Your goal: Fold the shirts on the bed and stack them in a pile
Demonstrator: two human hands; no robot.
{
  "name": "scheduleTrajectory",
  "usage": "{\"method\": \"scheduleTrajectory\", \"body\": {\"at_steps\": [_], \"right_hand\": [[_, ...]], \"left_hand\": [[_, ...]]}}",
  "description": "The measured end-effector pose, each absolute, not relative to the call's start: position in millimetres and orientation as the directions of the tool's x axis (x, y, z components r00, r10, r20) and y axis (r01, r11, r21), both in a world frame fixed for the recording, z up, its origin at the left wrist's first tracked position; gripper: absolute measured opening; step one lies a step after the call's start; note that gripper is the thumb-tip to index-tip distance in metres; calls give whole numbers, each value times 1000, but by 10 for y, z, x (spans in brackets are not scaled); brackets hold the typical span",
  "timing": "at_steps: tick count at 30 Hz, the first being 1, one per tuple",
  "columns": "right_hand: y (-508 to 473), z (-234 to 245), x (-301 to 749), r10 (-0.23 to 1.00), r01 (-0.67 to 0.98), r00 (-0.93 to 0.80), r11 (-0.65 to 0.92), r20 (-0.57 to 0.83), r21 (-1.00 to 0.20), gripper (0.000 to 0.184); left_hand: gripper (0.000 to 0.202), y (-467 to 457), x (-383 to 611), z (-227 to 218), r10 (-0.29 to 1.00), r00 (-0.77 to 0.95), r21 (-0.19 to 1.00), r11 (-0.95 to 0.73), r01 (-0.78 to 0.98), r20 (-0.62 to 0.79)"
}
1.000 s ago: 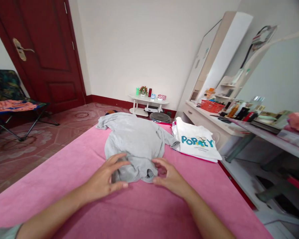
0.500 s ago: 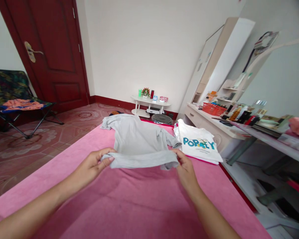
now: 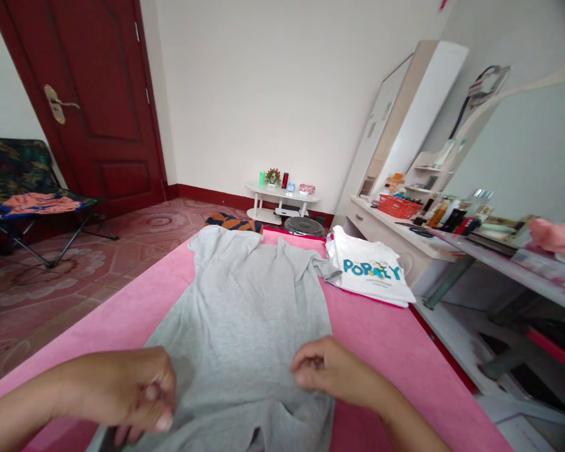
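Note:
A grey short-sleeved T-shirt (image 3: pixel 254 326) lies spread over the pink bed cover (image 3: pixel 381 351), its lower part wrinkled and running out of view at the bottom. My left hand (image 3: pixel 132 389) is over the shirt's lower left side, fingers loosely bent and thumb apart from them; no cloth shows gripped in it. Over the lower right side is my right hand (image 3: pixel 334 370), its fingers curled with a gap to the thumb, holding nothing visible. Beside the shirt's right sleeve rests a stack of folded white T-shirts (image 3: pixel 367 267) with POPEYE-like lettering on top.
A dressing table (image 3: pixel 433 245) with bottles and a red basket (image 3: pixel 398 206) borders the bed's right side. Beyond the bed stand a small white table (image 3: pixel 282 196) and a round dark object (image 3: pixel 304 226). A folding chair (image 3: pixel 42 204) with orange clothing is at left, near the red door (image 3: pixel 94 94).
Both hands have let go of the shirt's hem and moved closer to me. The shirt, earlier held up by that edge, now lies extended down the bed.

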State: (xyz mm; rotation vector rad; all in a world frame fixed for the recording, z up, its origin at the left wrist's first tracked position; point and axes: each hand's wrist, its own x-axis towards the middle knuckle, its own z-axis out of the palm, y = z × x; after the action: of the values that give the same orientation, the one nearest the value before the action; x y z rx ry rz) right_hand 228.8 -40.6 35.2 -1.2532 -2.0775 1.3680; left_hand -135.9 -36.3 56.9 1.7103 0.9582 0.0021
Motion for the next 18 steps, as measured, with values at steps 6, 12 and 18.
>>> {"method": "scheduleTrajectory", "body": {"at_steps": [6, 12, 18], "right_hand": [[-16, -33, 2439, 940, 622, -81, 306, 330, -720, 11], [64, -285, 2617, 937, 555, 62, 253, 343, -793, 21], [124, -378, 2671, 948, 467, 184, 148, 259, -872, 24]], "left_hand": [[36, 90, -515, 632, 776, 630, 659, -489, 572, 29], [52, 734, 167, 52, 849, 468, 395, -528, 752, 244], [63, 894, 192, -413, 882, 426, 248, -467, 849, 202]]}}
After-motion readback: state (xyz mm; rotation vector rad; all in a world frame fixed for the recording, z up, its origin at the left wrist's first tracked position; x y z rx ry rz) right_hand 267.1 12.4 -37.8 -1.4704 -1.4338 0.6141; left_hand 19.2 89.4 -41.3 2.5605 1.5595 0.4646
